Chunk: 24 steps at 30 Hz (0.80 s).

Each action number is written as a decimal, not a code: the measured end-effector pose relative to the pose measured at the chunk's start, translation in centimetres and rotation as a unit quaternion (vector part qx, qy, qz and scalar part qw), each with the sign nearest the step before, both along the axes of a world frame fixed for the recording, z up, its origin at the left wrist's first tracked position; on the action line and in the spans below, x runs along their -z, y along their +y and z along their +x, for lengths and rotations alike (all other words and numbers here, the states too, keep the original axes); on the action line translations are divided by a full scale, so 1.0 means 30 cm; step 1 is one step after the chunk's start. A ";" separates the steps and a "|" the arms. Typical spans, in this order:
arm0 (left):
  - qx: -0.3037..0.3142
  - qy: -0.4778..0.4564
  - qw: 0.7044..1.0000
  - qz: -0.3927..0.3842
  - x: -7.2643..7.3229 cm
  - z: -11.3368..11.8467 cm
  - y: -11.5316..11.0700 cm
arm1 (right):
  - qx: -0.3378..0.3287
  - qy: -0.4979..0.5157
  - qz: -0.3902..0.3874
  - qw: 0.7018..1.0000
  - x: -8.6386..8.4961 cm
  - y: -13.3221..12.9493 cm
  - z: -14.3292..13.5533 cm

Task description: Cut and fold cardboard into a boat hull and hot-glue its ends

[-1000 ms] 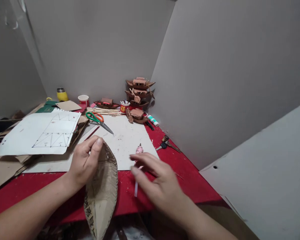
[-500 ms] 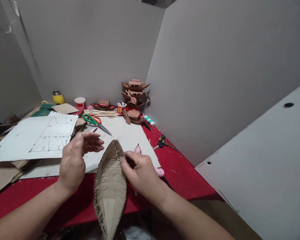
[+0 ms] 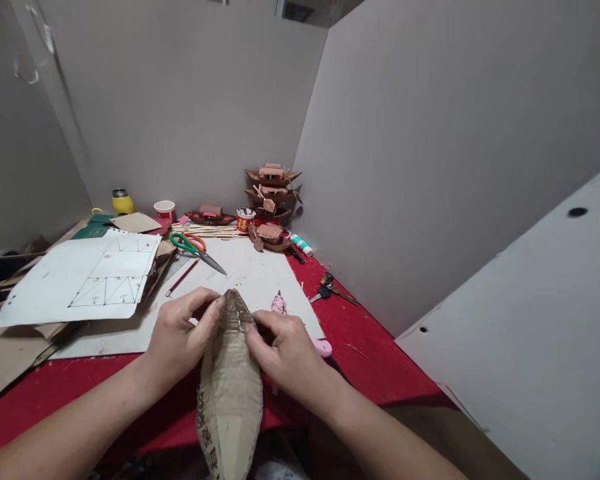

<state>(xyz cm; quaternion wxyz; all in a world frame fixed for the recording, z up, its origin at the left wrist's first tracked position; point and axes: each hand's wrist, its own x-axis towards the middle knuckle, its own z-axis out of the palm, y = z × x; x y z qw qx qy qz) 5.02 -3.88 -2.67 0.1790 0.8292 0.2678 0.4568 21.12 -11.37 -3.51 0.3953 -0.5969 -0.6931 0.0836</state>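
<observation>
A long cardboard boat hull (image 3: 233, 380), pointed at its far end, extends toward me over the table's front edge. My left hand (image 3: 183, 333) pinches its left rim close to the far tip, thumb and fingers closed on the cardboard. On the opposite rim, slightly nearer to me, my right hand (image 3: 285, 347) grips the wall with the thumb inside. A small whitish streak shows inside the hull near the tip. Just beyond my right hand lies a pink glue gun (image 3: 279, 305), its nozzle pointing away and its body partly hidden by the hand.
Green-handled scissors (image 3: 200, 252) and a pencil (image 3: 183, 278) lie on a white sheet (image 3: 250, 267). Left is a drawing (image 3: 80, 280) on stacked cardboard. Model boats (image 3: 273, 193) are stacked at the back, near paper cups (image 3: 165, 211). Keys (image 3: 325, 292) rest on the red cloth (image 3: 360, 367).
My left hand has come down and right from beside the hull and taken hold of its left rim. My right hand keeps its grip. The view has shifted slightly.
</observation>
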 end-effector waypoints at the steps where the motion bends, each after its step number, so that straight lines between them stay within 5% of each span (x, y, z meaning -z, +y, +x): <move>1: -0.003 -0.001 1.000 0.014 0.004 0.001 -0.003 | -0.010 0.003 0.004 1.000 -0.003 -0.001 0.001; 15: 0.023 0.021 0.998 0.054 0.030 0.006 -0.018 | -0.028 -0.005 0.121 0.992 0.037 0.023 0.002; 24: 0.035 0.013 0.999 -0.040 0.043 0.029 -0.019 | -0.053 0.010 0.099 0.994 0.041 0.025 -0.002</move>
